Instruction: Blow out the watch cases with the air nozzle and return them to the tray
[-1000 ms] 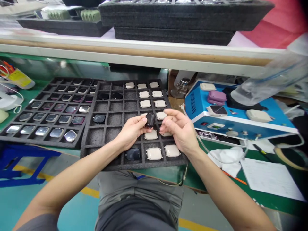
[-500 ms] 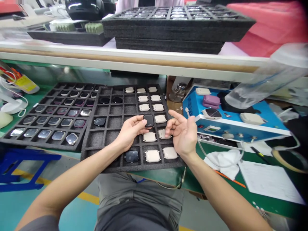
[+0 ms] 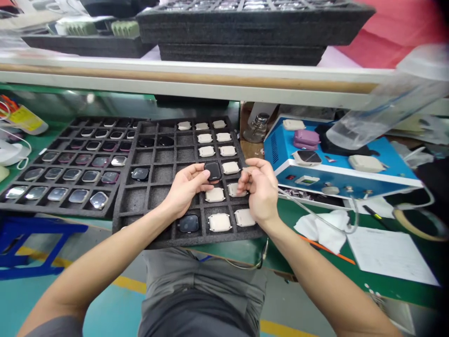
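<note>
My left hand (image 3: 189, 187) pinches a dark, square smartwatch body (image 3: 212, 172) over the foam tray. Opposite it, my right hand (image 3: 261, 189) is closed on the end of a thin grey hose (image 3: 308, 210), which loops back to the blue box; its tip is mostly hidden by the fingers. A small gap separates the two hands. Beneath them lies the black foam tray (image 3: 159, 199), divided into compartments. Cream-coloured watch cases (image 3: 220, 223) fill its right columns. A dark watch (image 3: 188, 223) sits in the front row, and another dark watch (image 3: 140, 174) lies at the left edge.
To the left is a second foam tray (image 3: 105, 175) of watches. The blue box (image 3: 280, 161) on the right carries several cases and a clear cylinder (image 3: 368, 112). A white cloth (image 3: 324, 229) and paper (image 3: 389, 257) lie before it. A shelf edge (image 3: 210, 84) crosses behind.
My right hand has gone from spread fingers to closed on the hose end, which hung free beside it. The left hand still holds the smartwatch body. The view has shifted slightly.
</note>
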`<state>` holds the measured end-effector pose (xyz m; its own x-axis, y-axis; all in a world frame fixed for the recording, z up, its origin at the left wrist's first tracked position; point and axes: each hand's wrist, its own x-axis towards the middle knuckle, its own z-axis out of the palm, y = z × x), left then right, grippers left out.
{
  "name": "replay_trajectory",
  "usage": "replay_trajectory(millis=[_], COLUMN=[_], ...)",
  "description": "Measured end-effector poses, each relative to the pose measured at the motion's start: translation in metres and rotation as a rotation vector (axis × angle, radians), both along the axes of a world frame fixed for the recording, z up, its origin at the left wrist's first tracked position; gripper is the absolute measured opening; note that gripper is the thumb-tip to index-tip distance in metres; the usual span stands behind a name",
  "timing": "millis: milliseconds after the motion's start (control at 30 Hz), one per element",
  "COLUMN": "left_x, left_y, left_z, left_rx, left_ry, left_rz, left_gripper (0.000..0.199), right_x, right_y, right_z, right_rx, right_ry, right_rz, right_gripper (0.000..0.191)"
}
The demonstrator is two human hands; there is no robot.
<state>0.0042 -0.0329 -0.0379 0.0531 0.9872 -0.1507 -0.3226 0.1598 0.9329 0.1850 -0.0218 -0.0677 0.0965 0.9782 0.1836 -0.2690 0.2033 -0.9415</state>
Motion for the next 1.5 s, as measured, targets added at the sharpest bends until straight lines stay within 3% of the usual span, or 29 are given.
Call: replay_trajectory(millis=[100, 300, 533, 833, 967, 1100, 1200, 1333, 1500], left_x=[0.0, 0.001, 0.001, 0.003, -0.007, -0.033, -0.057, -0.078, -0.085], left_y=[0.0, -0.001, 0.0, -0.001, -0.002, -0.006, -0.008, -0.015, -0.034], left_z=[0.0, 0.0, -0.003, -0.003, 0.018, 0.051, 0.063, 0.058, 0.038], left_rx=[0.003, 0.045, 0.079, 0.21, 0.331, 0.504, 0.513, 0.493, 0.529], left_ry=[0.002, 0.015, 0.043, 0.239, 0.49, 0.973, 1.273, 1.54, 1.738], left_rz=[-0.009, -0.063, -0.084, -0.104, -0.071, 0.058, 0.135, 0.156, 0.068], left_gripper=[0.036, 0.033, 0.033, 0.038, 0.036, 0.03, 0.031, 0.034, 0.032], right_x=[-0.001, -0.002, -0.001, 0.0, 0.001, 0.002, 0.001, 0.0, 0.0], right_y=[-0.003, -0.004, -0.007, -0.008, -0.009, -0.009, -0.009, -0.01, -0.011], right_z=[0.0, 0.002, 0.003, 0.004, 0.002, 0.0, 0.0, 0.001, 0.001], right_rx=[0.08, 0.064, 0.05, 0.063, 0.078, 0.078, 0.072, 0.067, 0.06], right_ry=[-0.068, -0.236, -0.357, -0.392, -0.379, -0.314, -0.296, -0.3, -0.31], right_rz=[-0.044, 0.005, 0.049, 0.03, 0.023, 0.012, 0.025, 0.037, 0.044], right_gripper=[0.015, 0.027, 0.022, 0.02, 0.024, 0.03, 0.031, 0.031, 0.031])
